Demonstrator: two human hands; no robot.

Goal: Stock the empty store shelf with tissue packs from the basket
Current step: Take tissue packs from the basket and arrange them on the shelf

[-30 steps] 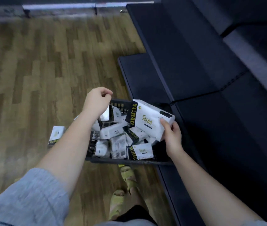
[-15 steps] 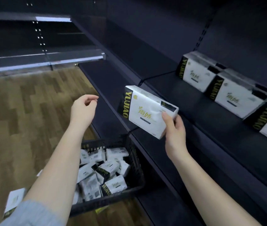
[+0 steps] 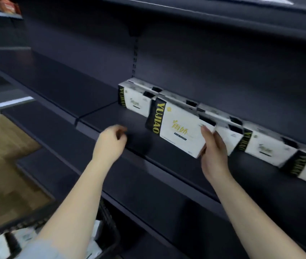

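My right hand (image 3: pixel 212 156) grips a white tissue pack (image 3: pixel 178 128) with a black side marked YUJIAO in yellow, holding it by its right lower corner above the dark shelf board (image 3: pixel 111 116). Behind it a row of several like packs (image 3: pixel 260 144) stands along the back of that shelf, the leftmost pack (image 3: pixel 135 99) just beyond the held one. My left hand (image 3: pixel 110 144) hovers over the shelf's front edge, fingers loosely curled, holding nothing. The black basket (image 3: pixel 111 238) with more packs shows at the bottom left, partly hidden by my left arm.
An upper shelf (image 3: pixel 223 14) overhangs the row. Lower dark shelves (image 3: pixel 148 193) step out below. Bare shelf board stretches left of the packs. Wooden floor (image 3: pixel 2 165) lies at the left. A red packet (image 3: pixel 6 5) sits on a far shelf at the top left.
The view rose from the basket to the shelf. My right hand lifted the pack out of the basket and carried it up in front of the row. My left hand rose alongside it.
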